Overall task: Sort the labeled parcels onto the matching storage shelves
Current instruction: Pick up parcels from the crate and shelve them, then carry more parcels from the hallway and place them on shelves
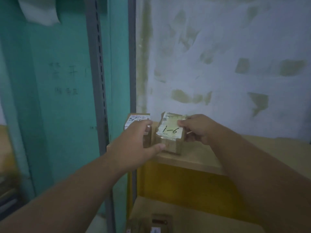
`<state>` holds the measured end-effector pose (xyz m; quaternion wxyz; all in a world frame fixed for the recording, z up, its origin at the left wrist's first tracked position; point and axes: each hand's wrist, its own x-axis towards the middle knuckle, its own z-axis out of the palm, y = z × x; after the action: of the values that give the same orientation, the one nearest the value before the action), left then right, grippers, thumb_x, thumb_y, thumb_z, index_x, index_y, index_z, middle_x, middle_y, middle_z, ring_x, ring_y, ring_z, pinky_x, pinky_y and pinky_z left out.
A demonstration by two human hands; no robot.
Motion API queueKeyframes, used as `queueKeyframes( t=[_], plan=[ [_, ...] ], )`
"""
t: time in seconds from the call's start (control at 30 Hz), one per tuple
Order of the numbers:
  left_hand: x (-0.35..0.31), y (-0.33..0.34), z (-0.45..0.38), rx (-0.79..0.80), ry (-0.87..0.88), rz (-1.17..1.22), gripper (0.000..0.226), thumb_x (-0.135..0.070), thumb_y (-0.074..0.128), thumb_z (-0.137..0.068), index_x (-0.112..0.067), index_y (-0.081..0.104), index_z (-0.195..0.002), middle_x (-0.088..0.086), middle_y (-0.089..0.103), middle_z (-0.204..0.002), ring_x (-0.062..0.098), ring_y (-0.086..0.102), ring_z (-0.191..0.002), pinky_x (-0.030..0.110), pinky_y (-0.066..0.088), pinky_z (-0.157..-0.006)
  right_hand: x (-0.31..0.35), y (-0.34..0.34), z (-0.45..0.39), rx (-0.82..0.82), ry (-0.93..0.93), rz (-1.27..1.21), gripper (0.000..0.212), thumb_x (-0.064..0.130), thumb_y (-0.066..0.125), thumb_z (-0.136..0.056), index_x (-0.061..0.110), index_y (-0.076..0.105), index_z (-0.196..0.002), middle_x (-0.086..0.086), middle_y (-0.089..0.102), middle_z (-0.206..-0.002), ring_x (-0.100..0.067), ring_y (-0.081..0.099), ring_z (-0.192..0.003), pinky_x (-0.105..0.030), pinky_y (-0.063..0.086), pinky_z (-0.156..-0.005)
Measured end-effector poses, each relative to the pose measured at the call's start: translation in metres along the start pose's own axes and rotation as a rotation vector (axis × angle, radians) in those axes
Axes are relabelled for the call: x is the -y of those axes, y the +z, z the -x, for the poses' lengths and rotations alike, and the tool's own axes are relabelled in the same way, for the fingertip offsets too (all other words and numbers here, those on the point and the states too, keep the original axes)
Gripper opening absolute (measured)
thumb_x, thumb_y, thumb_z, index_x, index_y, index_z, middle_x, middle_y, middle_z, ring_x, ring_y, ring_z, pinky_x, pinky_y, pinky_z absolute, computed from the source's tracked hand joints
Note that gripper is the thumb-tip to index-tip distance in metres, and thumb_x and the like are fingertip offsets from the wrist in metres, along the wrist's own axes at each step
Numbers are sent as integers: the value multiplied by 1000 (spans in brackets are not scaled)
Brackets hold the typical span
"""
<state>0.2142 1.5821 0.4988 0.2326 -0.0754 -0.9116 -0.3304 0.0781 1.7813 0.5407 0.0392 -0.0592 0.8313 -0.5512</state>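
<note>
A small brown parcel [170, 133] stands on the wooden shelf [193, 158], label facing the camera, handwritten "1-6" reading upright; it looks roughly cubic. The right hand [196, 128] pinches its upper right corner; the left hand [134, 142] grips its lower left side, thumb on the front. Just left stands a second labeled parcel [138, 120], its writing unreadable
</note>
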Motion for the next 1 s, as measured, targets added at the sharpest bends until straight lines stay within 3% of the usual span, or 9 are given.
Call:
queueKeyframes(
  t=[0.2,0.3,0.4,0.5,0.6,0.7,0.8,0.9,1.0],
  plan=[
    [-4,17,-15,-52,-45,-40,77,-57,71,-81,-36,38,-147,-14,51,-133,8,58,-101,38,54,-89,-6,7,-26,-55,-10,170,36,31,74,-88,0,63,-102,-16,71,-93,-33,73,-72,-43,63,-64],
    [-7,23,-19,-74,-56,-52,76,-58,70,-82,-36,38,-147,-14,51,-133,10,59,-101,42,55,-89,-9,3,-26,-56,-76,421,37,37,68,-91,0,64,-93,-12,68,-74,-25,65,-57,-28,52,-51],
    [-7,25,-20,-104,-56,-37,74,-56,71,-82,-35,40,-146,-15,52,-129,7,59,-96,40,55,-86,-11,-2,-22,-76,-162,583,40,40,65,-92,0,67,-91,-15,71,-81,-30,71,-75,-32,52,-64],
    [-5,25,-19,-121,-38,-26,73,-54,72,-82,-34,42,-146,-18,51,-124,5,58,-93,35,54,-83,-9,-6,-5,-172,-291,642,44,41,62,-94,7,61,-121,-10,63,-119,-25,61,-107,-33,46,-85],
    [-3,22,-17,-128,-15,-27,70,-51,72,-83,-33,43,-145,-18,51,-122,0,56,-89,28,50,-78,-4,-1,25,-232,-482,620,50,46,62,-93,19,53,-134,-1,55,-128,-13,59,-97,-27,43,-83],
    [7,14,-11,-143,-4,-3,66,-49,72,-85,-33,45,-142,-21,51,-117,-4,55,-88,22,44,-71,3,15,59,-276,-645,573,44,45,63,-92,25,54,-131,5,53,-126,-12,58,-105,-30,49,-89],
    [28,-1,5,-176,8,-1,65,-51,73,-83,-33,47,-139,-22,51,-115,-2,56,-90,25,46,-74,18,44,96,-293,-770,516,39,41,62,-92,27,54,-127,10,53,-122,-7,54,-106,-28,48,-90],
    [59,-28,36,-202,-3,-31,68,-57,72,-78,-30,50,-136,-20,52,-112,-1,56,-88,22,44,-73,41,90,128,-235,-840,440,38,40,62,-91,28,55,-127,12,53,-119,-4,53,-104,-27,49,-90],
    [103,-68,84,-210,-45,-110,75,-71,57,-70,-32,50,-134,-18,53,-113,-3,56,-89,19,45,-76,64,155,156,-177,-925,390,39,43,63,-90,29,55,-126,16,52,-114,-1,52,-101,-24,47,-88]
  ],
)
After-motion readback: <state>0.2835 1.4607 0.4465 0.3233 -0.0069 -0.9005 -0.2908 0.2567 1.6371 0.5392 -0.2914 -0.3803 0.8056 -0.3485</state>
